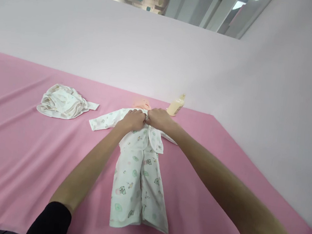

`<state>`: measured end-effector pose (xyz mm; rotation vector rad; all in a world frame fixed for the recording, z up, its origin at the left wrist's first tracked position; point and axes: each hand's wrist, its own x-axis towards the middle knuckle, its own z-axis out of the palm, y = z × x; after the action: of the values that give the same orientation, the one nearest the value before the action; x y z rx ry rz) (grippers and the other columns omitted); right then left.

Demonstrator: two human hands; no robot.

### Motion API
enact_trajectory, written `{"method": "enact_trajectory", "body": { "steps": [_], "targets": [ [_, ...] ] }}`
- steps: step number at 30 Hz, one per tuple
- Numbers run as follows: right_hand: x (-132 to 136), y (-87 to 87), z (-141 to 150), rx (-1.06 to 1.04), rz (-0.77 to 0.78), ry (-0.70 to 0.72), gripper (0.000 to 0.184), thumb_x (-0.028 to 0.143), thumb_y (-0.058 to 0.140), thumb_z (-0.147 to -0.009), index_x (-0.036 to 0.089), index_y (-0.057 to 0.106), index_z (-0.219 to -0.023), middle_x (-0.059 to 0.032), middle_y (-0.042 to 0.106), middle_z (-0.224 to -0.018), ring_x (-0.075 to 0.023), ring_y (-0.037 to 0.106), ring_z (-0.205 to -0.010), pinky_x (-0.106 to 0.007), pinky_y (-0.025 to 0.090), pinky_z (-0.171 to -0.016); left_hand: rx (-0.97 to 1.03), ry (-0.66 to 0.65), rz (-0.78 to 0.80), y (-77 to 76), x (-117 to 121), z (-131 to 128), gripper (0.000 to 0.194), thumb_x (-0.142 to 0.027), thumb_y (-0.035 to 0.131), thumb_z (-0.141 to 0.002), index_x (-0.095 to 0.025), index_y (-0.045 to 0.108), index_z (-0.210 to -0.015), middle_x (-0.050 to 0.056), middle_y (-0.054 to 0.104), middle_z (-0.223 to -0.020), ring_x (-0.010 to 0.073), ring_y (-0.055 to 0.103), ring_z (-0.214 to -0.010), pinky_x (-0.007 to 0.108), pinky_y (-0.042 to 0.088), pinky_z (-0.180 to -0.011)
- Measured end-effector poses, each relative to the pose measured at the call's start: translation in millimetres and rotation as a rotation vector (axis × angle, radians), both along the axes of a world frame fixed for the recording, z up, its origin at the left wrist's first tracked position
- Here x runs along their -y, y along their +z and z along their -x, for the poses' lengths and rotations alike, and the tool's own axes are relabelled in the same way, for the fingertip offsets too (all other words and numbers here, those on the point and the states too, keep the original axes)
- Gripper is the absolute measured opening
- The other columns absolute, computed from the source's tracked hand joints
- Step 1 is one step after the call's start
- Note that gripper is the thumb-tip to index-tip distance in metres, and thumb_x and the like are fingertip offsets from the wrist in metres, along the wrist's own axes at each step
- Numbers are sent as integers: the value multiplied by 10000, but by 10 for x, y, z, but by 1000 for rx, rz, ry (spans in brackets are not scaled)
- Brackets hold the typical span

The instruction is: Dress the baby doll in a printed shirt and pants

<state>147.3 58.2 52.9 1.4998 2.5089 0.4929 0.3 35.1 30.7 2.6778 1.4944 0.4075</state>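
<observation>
A baby doll lies on its back on the pink sheet, dressed in a white printed shirt and matching trousers. Only its head shows past my hands. My left hand and my right hand meet at the shirt's neckline, both with fingers closed, pinching the fabric at the collar. One sleeve lies stretched out to the left.
A crumpled white garment lies on the sheet to the left. A cream bottle lies tilted beside the doll's head at the back. White partition walls close off the back and right side.
</observation>
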Motion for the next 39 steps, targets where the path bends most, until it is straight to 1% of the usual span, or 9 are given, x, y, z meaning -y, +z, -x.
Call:
{"method": "enact_trajectory", "body": {
  "steps": [3,6,11,15,19,26,34,36,39],
  "targets": [
    [-13,20,-32,-85,16,-18,195,239,538,-853,105,679,-840,-188,699,-880,-258,653,-795,-297,353,-619,8,-7,-14,-22,-13,-11,229,-152,414,-883,-167,638,-839,142,677,-1073,279,632,-1013,390,478,-858],
    [-38,44,-102,-323,78,-48,168,276,578,-809,148,607,-705,-111,681,-787,-206,615,-744,-274,336,-598,37,-12,-36,-60,-41,-29,230,-162,401,-899,-166,629,-865,136,677,-1088,274,629,-1024,385,479,-860],
    [-100,13,-268,-829,326,-103,103,205,558,-748,178,536,-650,-7,615,-641,-128,554,-607,-224,364,-544,109,3,-86,-128,-105,-62,232,-273,421,-943,-170,613,-865,124,682,-1074,275,629,-1028,386,483,-858],
    [-139,-53,-349,-1005,459,-115,92,174,552,-734,185,538,-644,19,566,-567,-119,527,-566,-218,386,-535,125,24,-129,-163,-135,-65,222,-321,464,-942,-174,619,-883,111,681,-1080,266,620,-1047,377,477,-883],
    [-130,-59,-362,-1019,488,-125,100,168,571,-747,187,552,-651,9,595,-600,-129,545,-608,-221,407,-560,107,19,-168,-180,-142,-67,214,-251,441,-935,-173,629,-871,107,682,-1071,256,614,-1036,381,465,-903],
    [-70,19,-344,-912,433,-173,93,202,618,-767,186,606,-676,-9,633,-642,-145,558,-632,-227,415,-565,83,26,-200,-193,-157,-95,242,-195,415,-924,-172,654,-888,104,686,-1063,245,580,-1070,374,431,-937],
    [-88,-54,-393,-908,452,-145,126,236,617,-776,175,587,-671,27,528,-609,-104,423,-556,-225,314,-499,160,-1,-211,-197,-186,-62,211,-180,439,-886,-189,649,-868,87,690,-1056,245,583,-1057,380,420,-938],
    [-61,-66,-391,-931,416,-184,135,241,612,-773,176,570,-662,25,533,-619,-102,410,-550,-231,301,-492,171,21,-187,-176,-193,-37,204,-206,438,-896,-198,642,-893,79,693,-1040,242,588,-1047,379,422,-937],
    [53,-56,-358,-983,278,-274,132,241,603,-770,179,553,-665,7,576,-675,-114,460,-592,-235,323,-513,194,84,-143,-149,-201,-6,176,-251,451,-900,-201,617,-927,81,691,-1020,249,596,-1024,384,431,-917]
  ]
}}
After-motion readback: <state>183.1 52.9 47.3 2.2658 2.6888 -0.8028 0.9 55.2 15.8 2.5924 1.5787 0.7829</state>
